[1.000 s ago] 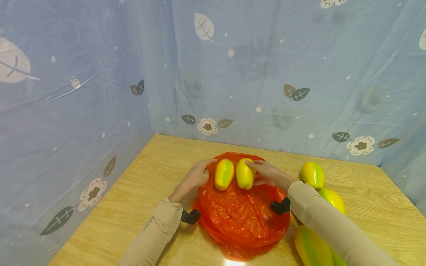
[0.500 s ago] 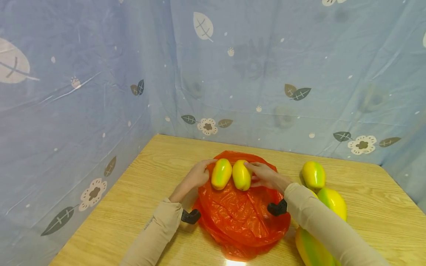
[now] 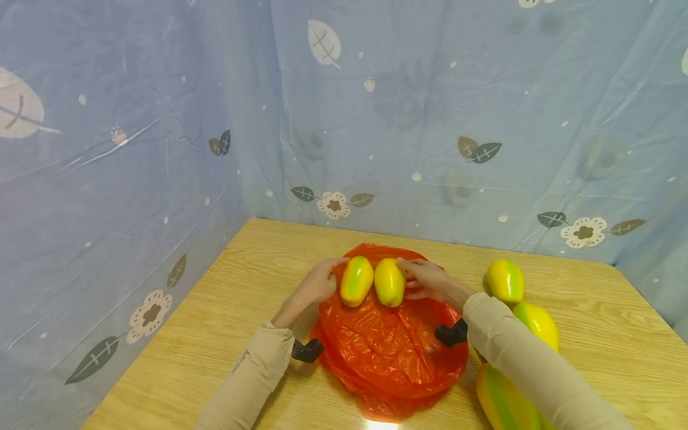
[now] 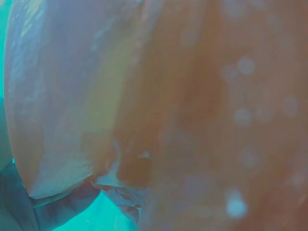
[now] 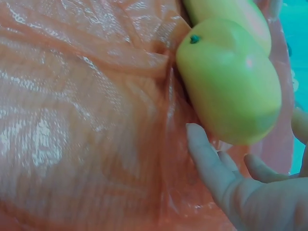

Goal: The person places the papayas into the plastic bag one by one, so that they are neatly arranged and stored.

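A red plastic bag [image 3: 398, 358] lies spread wide on the table. Two yellow, mango-like fruits are side by side at its far part: the left fruit [image 3: 356, 282] has a green streak, the right fruit [image 3: 390, 283] stands close to it. My left hand [image 3: 318, 283] pinches the bag's left rim beside the left fruit; the left wrist view is filled by blurred red plastic. My right hand [image 3: 432, 282] is at the right fruit's side, fingers spread. In the right wrist view, a gap shows between the fingertips [image 5: 196, 132] and that fruit [image 5: 228, 82].
Right of the bag, a similar fruit [image 3: 505, 280] stands far back, with another fruit [image 3: 540, 322] nearer. A longer yellow-green fruit [image 3: 502, 397] lies at the front, partly behind my right sleeve [image 3: 532, 358]. A blue patterned curtain [image 3: 398, 119] hangs behind the wooden table [image 3: 274, 263].
The two fruits in the bag have shifted slightly left. My right hand moved left with the right fruit, then drew back a little from it. My left hand has stayed put.
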Motion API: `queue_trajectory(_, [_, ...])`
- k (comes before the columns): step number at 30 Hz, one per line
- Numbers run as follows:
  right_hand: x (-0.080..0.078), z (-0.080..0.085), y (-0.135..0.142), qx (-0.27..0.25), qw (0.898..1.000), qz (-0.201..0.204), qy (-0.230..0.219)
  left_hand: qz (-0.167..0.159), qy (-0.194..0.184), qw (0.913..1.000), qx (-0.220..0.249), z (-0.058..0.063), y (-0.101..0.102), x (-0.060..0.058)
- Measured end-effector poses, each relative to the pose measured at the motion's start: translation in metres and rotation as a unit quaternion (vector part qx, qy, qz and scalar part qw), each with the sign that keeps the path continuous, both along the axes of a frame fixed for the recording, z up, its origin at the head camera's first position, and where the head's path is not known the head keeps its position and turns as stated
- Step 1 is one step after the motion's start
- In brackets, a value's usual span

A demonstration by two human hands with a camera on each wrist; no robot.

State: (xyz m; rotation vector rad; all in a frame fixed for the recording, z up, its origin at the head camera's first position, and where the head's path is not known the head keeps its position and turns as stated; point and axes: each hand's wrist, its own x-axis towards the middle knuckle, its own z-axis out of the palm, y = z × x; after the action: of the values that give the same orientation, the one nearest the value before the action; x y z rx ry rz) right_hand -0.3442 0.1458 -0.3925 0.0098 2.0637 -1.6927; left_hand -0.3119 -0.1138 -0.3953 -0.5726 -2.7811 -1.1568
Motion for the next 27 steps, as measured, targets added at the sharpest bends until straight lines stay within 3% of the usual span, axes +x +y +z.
queue_trajectory(7, [0.001, 0.012, 0.009, 0.009, 1.0, 0.008, -0.001, -0.003, 0.004, 1.0, -0.004, 0.002, -0.001, 0.001])
queue_trajectory(18, [-0.001, 0.037, 0.036, 0.002, 0.997, 0.08, 0.019, -0.002, 0.005, 1.0, -0.003, 0.001, -0.002, 0.0])
queue_trajectory(27, [-0.001, 0.057, 0.067, -0.002, 0.996, 0.079, 0.047, -0.002, 0.006, 1.0, -0.004, 0.0, -0.002, -0.001])
